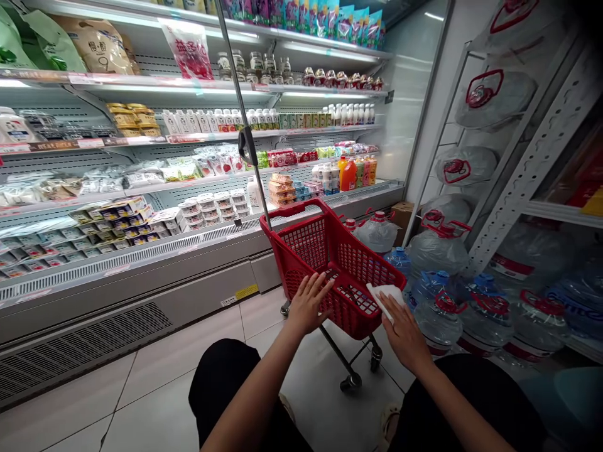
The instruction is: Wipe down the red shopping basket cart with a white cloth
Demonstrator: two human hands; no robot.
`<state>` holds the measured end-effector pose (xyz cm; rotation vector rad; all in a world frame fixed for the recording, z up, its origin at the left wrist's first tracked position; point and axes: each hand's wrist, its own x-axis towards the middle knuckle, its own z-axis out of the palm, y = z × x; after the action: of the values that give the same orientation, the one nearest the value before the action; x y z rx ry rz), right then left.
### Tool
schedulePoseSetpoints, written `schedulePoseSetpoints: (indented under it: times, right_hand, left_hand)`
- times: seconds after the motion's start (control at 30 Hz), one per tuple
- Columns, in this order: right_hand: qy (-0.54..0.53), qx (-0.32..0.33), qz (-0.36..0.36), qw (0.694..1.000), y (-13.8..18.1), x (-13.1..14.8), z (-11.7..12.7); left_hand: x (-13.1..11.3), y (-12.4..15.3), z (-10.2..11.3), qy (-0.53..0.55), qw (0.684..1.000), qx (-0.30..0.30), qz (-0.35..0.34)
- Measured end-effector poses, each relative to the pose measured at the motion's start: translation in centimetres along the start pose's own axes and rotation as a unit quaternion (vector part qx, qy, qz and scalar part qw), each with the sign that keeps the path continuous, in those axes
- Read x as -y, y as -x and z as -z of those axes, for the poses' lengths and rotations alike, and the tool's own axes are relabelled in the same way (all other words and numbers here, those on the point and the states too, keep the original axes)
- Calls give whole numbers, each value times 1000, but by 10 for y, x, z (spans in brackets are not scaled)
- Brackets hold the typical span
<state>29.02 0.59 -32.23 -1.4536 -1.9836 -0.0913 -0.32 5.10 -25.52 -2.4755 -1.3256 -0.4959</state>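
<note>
Right hand [404,336] pinches a white cloth [384,294] between thumb and fingers and presses it on the near right rim of the red shopping basket [330,263]; that grip is closed on the cloth. Left hand [308,304] lies spread and flat against the near wall of the basket, fingers apart, holding nothing. The basket stands on a small wheeled frame [352,370] on the pale tiled floor [155,383], just in front of the person's knees, with its long metal handle [242,119] rising up and to the left. By its look the basket is stiff moulded plastic mesh, light, and likely to roll away under a push, so a steadying hold on the rim or near wall seems the safest place; the cloth looks soft and limp and would bunch if gripped loosely. To the left runs a chiller cabinet [141,251] with rows of cartons, cups and bottles; to the right lie large water jugs [438,251] with red caps. A hanging pink packet [188,47] bears red Chinese characters, too blurred to read surely; other labels are too small.
</note>
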Motion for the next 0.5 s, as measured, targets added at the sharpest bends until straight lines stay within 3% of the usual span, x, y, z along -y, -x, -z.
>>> schedulePoseSetpoints:
  times: [0.17, 0.27, 0.4, 0.5]
  right_hand:
    - [7, -8, 52, 999, -3, 47, -9]
    - [30, -19, 68, 997, -11, 59, -10]
    - [38, -11, 89, 995, -11, 39, -2]
    - [35, -16, 66, 997, -5, 17, 5]
  left_hand:
    - [-55, -2, -13, 13, 999, -34, 27]
    - [-63, -5, -14, 12, 999, -36, 4]
    - [-26, -17, -5, 10, 999, -38, -11]
    - [17, -27, 7, -4, 996, -63, 67]
